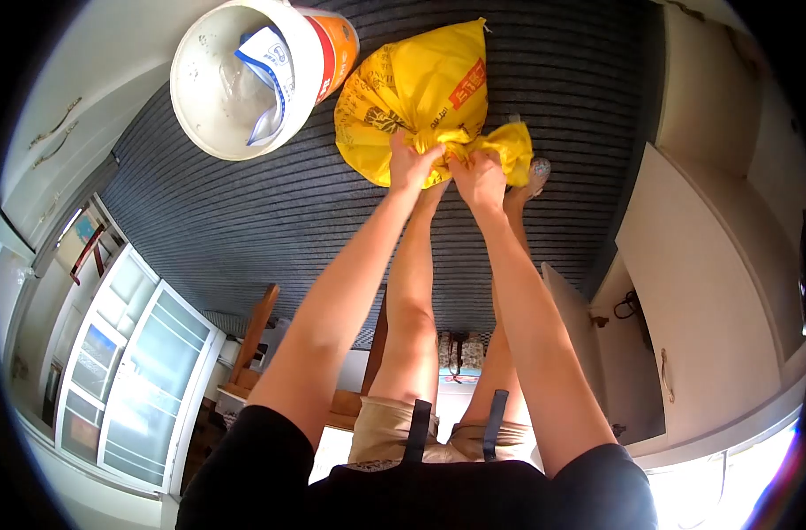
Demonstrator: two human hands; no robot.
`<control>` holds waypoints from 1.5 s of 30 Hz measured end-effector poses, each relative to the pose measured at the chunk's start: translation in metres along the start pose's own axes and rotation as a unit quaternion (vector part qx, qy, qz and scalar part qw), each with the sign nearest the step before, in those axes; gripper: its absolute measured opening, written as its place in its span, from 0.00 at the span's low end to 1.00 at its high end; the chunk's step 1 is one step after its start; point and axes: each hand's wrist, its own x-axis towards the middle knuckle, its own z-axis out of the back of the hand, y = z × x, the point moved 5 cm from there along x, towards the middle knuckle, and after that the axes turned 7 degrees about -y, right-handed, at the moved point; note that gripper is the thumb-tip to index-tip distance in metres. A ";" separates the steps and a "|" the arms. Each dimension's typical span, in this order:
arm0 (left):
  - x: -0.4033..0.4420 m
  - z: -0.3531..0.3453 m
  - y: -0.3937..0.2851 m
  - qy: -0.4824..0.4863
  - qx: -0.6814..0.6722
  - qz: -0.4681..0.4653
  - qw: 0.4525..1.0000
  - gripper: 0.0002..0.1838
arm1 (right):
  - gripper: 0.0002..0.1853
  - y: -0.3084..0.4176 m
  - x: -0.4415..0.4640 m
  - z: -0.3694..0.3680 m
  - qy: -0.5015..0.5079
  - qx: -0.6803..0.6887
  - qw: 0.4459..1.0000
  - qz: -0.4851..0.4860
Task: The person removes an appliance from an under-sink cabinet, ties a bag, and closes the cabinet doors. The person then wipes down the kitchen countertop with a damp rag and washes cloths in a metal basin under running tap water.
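Note:
A full yellow plastic bag with dark print and a red label rests on the dark ribbed floor. My left hand is closed on the bag's gathered neck, thumb pointing toward the other hand. Right beside it, my right hand grips the twisted neck too, with its fingers curled. A bunched end of the bag sticks out to the right of that hand. Whether the neck is knotted is hidden by my fingers.
A white bucket with a red and orange label lies open toward me at the upper left, a blue and white packet inside. White cabinets line the right, one door ajar. A glass-paned door stands at lower left.

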 end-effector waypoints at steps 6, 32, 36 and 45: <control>-0.039 -0.001 0.014 -0.034 -0.075 -0.031 0.996 0.13 | 0.20 0.002 -0.008 -0.005 -0.047 -0.001 0.999 -0.005; 0.010 0.030 0.022 0.045 -0.133 0.216 0.966 0.22 | 0.31 -0.026 -0.014 0.023 0.251 -0.126 0.946 0.162; 0.036 0.016 0.022 0.169 -0.201 0.300 0.917 0.29 | 0.28 0.009 -0.083 0.015 0.118 -0.045 0.980 0.151; 0.097 -0.001 0.012 0.220 0.220 0.294 0.904 0.31 | 0.19 0.091 -0.118 0.003 0.139 -0.261 0.935 0.195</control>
